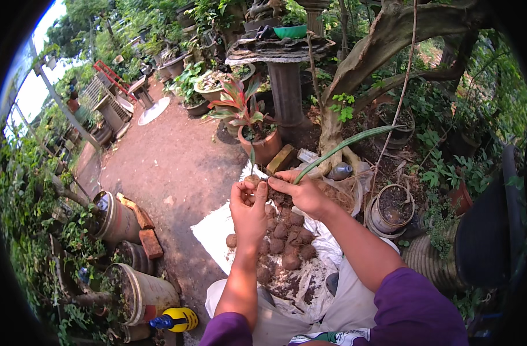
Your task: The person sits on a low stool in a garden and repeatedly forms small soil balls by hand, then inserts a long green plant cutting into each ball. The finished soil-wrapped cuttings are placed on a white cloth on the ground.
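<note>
Both hands meet above a white woven sack point(211, 229) spread on the ground. My left hand point(249, 207) pinches a small brown root ball or clump point(252, 178), from which a thin green shoot point(252, 161) stands up. My right hand point(300, 190) grips the base of a long, cylindrical green leaf point(345, 145) that slants up to the right. Its fingertips touch dark roots or soil beside my left thumb. Below the hands, several round brown soil-like balls point(291, 261) lie heaped on the sack, with loose dark crumbs around them.
A terracotta pot point(263, 145) with a red-green plant stands ahead, beside a mossy brick point(281, 159). Planted buckets point(144, 294), orange bricks point(151, 243) and a yellow spray bottle point(183, 319) are at left. At right are a tree trunk point(330, 125), a plastic bottle point(340, 171) and a soil-filled bucket point(392, 207).
</note>
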A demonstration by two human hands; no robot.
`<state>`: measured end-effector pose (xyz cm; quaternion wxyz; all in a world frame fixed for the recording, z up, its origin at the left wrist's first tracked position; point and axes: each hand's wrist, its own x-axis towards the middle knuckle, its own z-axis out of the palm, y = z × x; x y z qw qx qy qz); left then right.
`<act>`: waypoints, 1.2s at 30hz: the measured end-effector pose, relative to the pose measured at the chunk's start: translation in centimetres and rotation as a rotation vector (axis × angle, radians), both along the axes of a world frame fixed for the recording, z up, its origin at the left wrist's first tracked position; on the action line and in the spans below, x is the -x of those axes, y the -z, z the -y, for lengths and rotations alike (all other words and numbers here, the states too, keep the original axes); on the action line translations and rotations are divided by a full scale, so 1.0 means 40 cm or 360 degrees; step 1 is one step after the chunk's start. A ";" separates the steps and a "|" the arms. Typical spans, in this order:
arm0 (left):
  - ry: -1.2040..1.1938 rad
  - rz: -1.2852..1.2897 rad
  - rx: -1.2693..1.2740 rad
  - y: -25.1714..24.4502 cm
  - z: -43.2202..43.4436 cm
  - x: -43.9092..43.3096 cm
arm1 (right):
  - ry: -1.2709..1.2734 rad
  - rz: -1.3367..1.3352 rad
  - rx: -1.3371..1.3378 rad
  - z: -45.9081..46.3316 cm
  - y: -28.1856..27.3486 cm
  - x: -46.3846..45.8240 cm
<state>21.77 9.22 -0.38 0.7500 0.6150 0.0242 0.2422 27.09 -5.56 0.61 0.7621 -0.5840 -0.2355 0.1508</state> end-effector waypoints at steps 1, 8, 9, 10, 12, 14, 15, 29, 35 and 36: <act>-0.0045 -0.0050 -0.0130 -0.004 -0.004 0.004 | 0.0039 -0.0035 0.0098 -0.002 -0.009 0.009; 0.0021 -0.0146 -0.0312 -0.020 0.003 0.024 | 0.0120 -0.0053 0.0083 -0.016 -0.001 0.016; 0.0052 -0.0101 -0.0255 -0.012 0.004 0.019 | 0.0083 -0.0063 -0.0006 -0.014 0.007 0.011; 0.0107 -0.0091 -0.0161 -0.006 0.001 0.014 | 0.0077 -0.0050 0.0006 -0.009 0.015 0.010; 0.0204 -0.0072 0.0025 0.003 -0.022 0.008 | 0.0050 -0.0024 0.0027 -0.013 -0.001 0.018; 0.0249 -0.0118 0.0107 0.008 -0.032 0.010 | 0.0091 0.0003 0.0072 -0.014 0.001 0.018; 0.0268 -0.0143 0.0149 0.013 -0.037 0.011 | 0.0108 0.0015 0.0094 -0.017 0.002 0.018; 0.0302 -0.0159 0.0336 0.028 -0.033 0.005 | 0.0083 0.0057 0.0110 -0.028 -0.001 0.025; 0.0521 -0.0196 0.0465 0.022 -0.039 0.010 | -0.0192 -0.0244 -0.0116 -0.011 0.004 0.018; 0.0541 -0.0198 0.0472 0.012 -0.037 0.015 | -0.0213 -0.0287 -0.0147 -0.012 0.001 0.021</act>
